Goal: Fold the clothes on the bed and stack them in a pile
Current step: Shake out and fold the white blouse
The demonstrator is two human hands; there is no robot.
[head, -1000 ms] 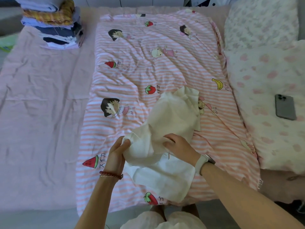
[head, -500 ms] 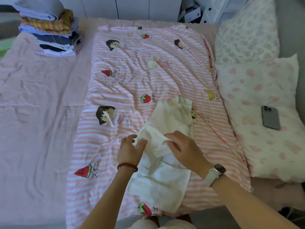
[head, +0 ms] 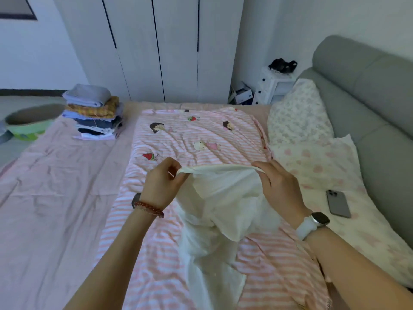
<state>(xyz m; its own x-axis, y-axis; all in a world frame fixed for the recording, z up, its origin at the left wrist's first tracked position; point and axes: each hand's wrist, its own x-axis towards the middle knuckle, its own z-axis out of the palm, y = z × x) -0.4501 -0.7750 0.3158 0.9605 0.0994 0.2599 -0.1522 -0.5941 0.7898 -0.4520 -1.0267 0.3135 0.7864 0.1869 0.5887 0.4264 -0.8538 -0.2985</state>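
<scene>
A cream-white garment (head: 220, 198) hangs in the air above the pink striped quilt (head: 201, 139), its top edge stretched between my hands. My left hand (head: 162, 186) pinches the edge's left end, and my right hand (head: 277, 186) pinches its right end. The lower part of the garment trails down onto the quilt near me. A pile of folded clothes (head: 93, 113) stands at the far left of the bed on the pink sheet (head: 49, 186).
A phone (head: 338, 203) lies on the spotted pillow (head: 317, 166) at the right, with a second floral pillow (head: 297, 113) behind it. A grey headboard (head: 368, 90) runs along the right. A green basket (head: 29, 124) sits beyond the bed's left side, wardrobe doors behind.
Both hands have lifted the white garment off the quilt and moved apart, stretching its top edge. My head has tilted up, bringing the wardrobe and headboard into view.
</scene>
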